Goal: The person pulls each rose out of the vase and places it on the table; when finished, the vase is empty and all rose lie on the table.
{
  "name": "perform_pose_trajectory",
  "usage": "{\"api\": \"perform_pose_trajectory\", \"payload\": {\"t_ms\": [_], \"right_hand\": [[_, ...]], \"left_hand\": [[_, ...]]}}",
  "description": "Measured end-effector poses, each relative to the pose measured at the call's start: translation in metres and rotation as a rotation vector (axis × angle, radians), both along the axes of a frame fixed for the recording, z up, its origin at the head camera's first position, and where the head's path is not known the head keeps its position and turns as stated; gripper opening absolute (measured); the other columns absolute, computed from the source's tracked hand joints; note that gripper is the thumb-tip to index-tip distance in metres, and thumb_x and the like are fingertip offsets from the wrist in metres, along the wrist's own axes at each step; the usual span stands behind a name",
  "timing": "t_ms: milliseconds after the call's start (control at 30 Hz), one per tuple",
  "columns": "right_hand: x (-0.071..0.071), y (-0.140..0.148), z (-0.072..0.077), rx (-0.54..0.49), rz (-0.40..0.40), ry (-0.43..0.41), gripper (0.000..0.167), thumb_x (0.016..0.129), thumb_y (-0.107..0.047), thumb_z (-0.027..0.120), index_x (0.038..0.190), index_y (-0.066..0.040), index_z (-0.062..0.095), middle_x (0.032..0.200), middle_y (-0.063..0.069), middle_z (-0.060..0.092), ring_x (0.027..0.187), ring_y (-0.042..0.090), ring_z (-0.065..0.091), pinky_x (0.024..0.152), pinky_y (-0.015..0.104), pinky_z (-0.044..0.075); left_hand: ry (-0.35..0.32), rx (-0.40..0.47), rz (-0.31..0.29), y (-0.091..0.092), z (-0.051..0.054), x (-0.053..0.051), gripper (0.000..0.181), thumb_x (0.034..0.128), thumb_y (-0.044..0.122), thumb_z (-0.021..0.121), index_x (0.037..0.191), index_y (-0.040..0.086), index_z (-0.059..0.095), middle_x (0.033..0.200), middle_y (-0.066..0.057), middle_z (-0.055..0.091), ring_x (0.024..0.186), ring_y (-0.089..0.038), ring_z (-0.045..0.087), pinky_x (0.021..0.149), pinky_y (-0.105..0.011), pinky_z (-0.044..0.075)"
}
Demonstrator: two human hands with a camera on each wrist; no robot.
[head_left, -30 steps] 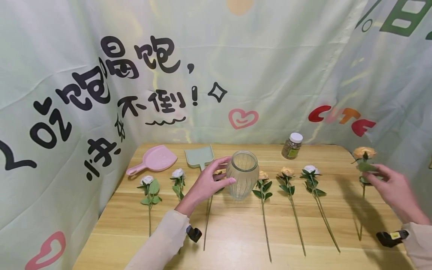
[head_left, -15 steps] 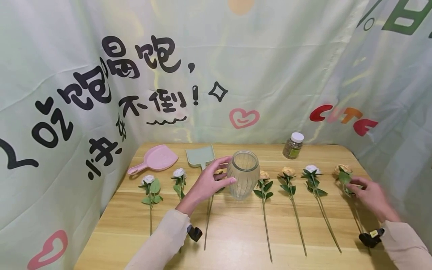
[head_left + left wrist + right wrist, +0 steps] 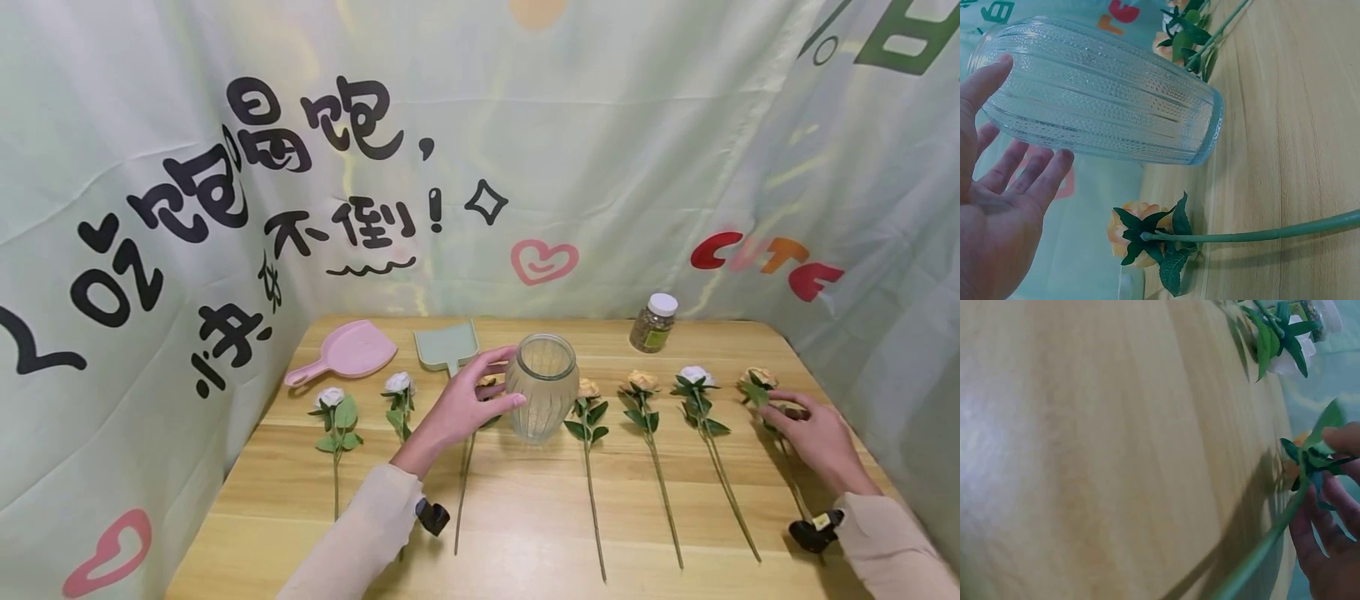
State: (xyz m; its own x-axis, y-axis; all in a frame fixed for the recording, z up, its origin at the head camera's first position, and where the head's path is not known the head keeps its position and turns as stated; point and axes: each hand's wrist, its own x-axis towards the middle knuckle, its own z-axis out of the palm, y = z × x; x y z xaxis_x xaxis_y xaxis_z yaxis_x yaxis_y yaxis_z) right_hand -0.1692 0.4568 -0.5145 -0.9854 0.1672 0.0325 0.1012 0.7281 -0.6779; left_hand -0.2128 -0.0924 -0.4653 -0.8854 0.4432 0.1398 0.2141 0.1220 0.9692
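Note:
A clear ribbed glass vase (image 3: 542,408) stands upright mid-table. My left hand (image 3: 468,400) holds its left side, thumb in front and fingers reaching behind; the left wrist view shows the vase (image 3: 1104,94) with the hand (image 3: 1004,206) cupped against it. At the right, my right hand (image 3: 817,437) pinches a peach artificial rose (image 3: 759,377) by its leaves, just below the bloom. The stem slants toward me, partly hidden under the wrist. In the right wrist view, thumb and fingers (image 3: 1335,506) surround the leafy green stem (image 3: 1260,550).
More peach and white roses lie spread in a row: white ones (image 3: 330,398) at left, a peach one (image 3: 639,382) and a white one (image 3: 694,377) at right. Behind are a pink dustpan (image 3: 358,350), a grey-green dustpan (image 3: 447,346) and a white-capped jar (image 3: 654,323). Fabric surrounds the table.
My right hand has moved left and down with the peach rose, which has gone from held upright to slanting along the table. The left hand and vase have stayed put.

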Motion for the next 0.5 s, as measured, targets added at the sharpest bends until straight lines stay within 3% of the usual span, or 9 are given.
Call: {"api": "perform_pose_trajectory", "payload": {"t_ms": [100,200,333,500], "right_hand": [[0.0,-0.002,0.002,-0.044,-0.01,0.047,0.054,0.108,-0.041,0.07,0.144,-0.002,0.061,0.12,-0.022,0.056,0.093,-0.023,0.044,0.067,0.014,0.047],[0.0,-0.005,0.006,-0.078,-0.024,0.078,0.047,0.107,-0.042,0.07,0.14,-0.009,0.065,0.116,-0.035,0.049,0.097,-0.021,0.045,0.069,0.013,0.045],[-0.002,-0.011,0.013,-0.111,-0.064,0.141,0.042,0.107,-0.04,0.071,0.136,-0.009,0.069,0.113,-0.04,0.052,0.097,-0.021,0.049,0.07,0.008,0.045],[-0.006,-0.024,0.029,-0.102,-0.096,0.224,0.039,0.109,-0.039,0.068,0.135,-0.01,0.07,0.114,-0.039,0.051,0.099,-0.02,0.048,0.07,0.002,0.043]], "left_hand": [[0.007,0.005,-0.004,0.0,-0.001,0.0,0.068,0.0993,0.036,0.083,0.158,0.042,0.051,0.161,0.008,0.051,0.152,-0.026,0.05,0.125,-0.048,0.05],[0.007,0.009,-0.003,-0.002,-0.002,0.0,0.069,0.1005,0.036,0.082,0.161,0.038,0.049,0.164,0.007,0.049,0.154,-0.027,0.048,0.127,-0.054,0.047],[0.012,0.011,0.005,-0.006,-0.001,-0.001,0.067,0.104,0.034,0.077,0.164,0.03,0.047,0.168,0.003,0.046,0.155,-0.029,0.047,0.129,-0.057,0.044],[0.05,-0.018,0.039,-0.019,0.002,-0.006,0.06,0.1097,0.033,0.068,0.165,0.026,0.046,0.169,-0.001,0.047,0.154,-0.027,0.049,0.128,-0.052,0.046]]}}
